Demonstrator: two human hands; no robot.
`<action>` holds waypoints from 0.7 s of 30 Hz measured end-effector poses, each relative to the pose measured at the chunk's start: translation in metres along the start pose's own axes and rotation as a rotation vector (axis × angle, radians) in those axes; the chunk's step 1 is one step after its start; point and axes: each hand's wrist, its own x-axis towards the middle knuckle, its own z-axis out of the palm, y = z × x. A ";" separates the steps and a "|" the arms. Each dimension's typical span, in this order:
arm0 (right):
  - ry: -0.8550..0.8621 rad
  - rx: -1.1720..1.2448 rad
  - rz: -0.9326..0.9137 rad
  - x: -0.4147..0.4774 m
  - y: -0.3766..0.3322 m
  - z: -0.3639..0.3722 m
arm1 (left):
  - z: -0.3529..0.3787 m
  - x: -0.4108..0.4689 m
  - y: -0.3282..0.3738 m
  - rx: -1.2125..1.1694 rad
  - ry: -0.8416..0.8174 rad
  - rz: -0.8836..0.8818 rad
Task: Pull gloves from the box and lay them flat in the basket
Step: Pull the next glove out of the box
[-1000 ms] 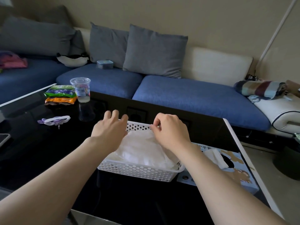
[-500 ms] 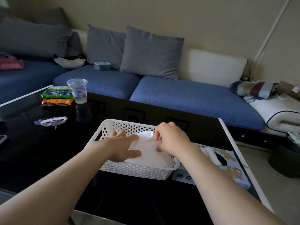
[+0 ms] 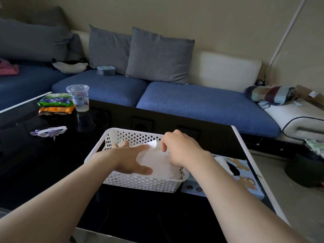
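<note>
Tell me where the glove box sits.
In the head view, the glove box lies at the right edge of the black table, just right of the white basket.

Basket (image 3: 140, 184): opening taken up by left hand (image 3: 129, 160), right hand (image 3: 182, 149) and gloves (image 3: 157, 163). Glove box (image 3: 245, 179) crowds its right wall. Left of basket, bare tabletop (image 3: 52, 163) gives passage. Far-left of basket, well apart: clip (image 3: 49, 132), cup (image 3: 78, 98), snack packets (image 3: 56, 104).

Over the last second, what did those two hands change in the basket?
The left hand slid back from the far rim of the basket and now presses flat on the gloves. The right hand stayed near the far rim, pinching the gloves' edge. The basket, glove box and cup stayed put.
</note>
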 end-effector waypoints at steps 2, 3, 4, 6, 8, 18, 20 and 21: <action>0.008 -0.019 -0.010 0.002 0.003 0.003 | 0.000 0.001 0.001 0.006 0.005 -0.010; 0.010 -0.031 -0.019 0.002 0.004 0.004 | 0.000 0.001 0.002 0.010 0.008 -0.014; 0.009 -0.042 -0.029 0.003 0.005 0.005 | 0.001 0.001 0.002 0.010 0.009 -0.020; 0.002 -0.045 -0.058 0.003 0.005 0.006 | 0.001 0.002 0.004 0.009 0.012 -0.030; -0.016 -0.053 -0.087 0.003 0.006 0.009 | 0.000 0.002 0.006 0.016 0.023 -0.040; 0.099 -0.235 -0.095 0.007 0.011 0.024 | -0.006 -0.012 0.028 0.106 0.175 -0.044; 0.169 -0.168 -0.066 0.002 0.016 0.019 | -0.008 -0.017 0.038 0.181 0.331 -0.003; 0.191 -0.108 -0.043 -0.001 0.017 0.016 | -0.008 -0.018 0.040 0.202 0.400 0.022</action>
